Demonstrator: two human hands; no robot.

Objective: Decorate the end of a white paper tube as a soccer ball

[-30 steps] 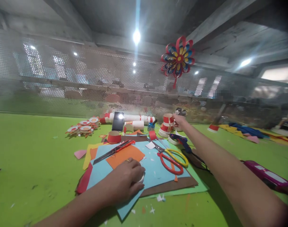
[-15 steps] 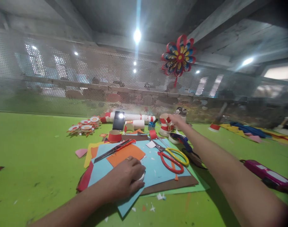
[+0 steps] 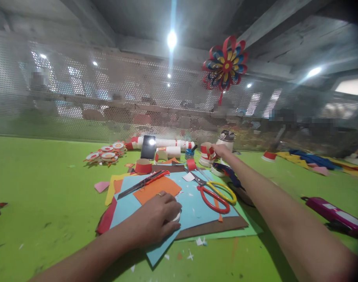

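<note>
My left hand rests on the light blue paper, its fingers curled round a small white round piece that is mostly covered. My right hand reaches to the back, fingertips closed at the side of a red-and-white cardboard ring at the top of a short stack. Between the hands lie scissors with one red and one yellow handle. Beyond my left hand is an orange paper, with a red-handled cutting tool lying across its far edge.
At the back are a phone, a white tube, a blue ink pot and a lidded bottle. Decorated discs sit left. A dark blue glue gun and a magenta tool lie right. A paper flower hangs above.
The view has shifted slightly. My right hand stays at the cardboard ring, which looks a little lower and more level on the stack. My left hand keeps its place on the paper.
</note>
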